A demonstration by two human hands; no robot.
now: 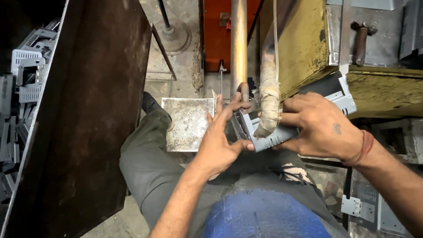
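Pinching grey bracket (269,134) | both grips, left hand (220,141), right hand (319,125) | wrapped lever (268,101) hides its middle

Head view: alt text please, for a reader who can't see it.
Seen from above, a seated person's left hand and right hand together hold a grey, slotted sheet-metal bracket beneath a cloth-wrapped lever handle of a worn yellow press. More grey brackets are piled at the far left, beyond a rusty metal panel.

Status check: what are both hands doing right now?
Left hand and right hand both gripping grey metal bracket. Cloth-wrapped lever crosses in front of it.
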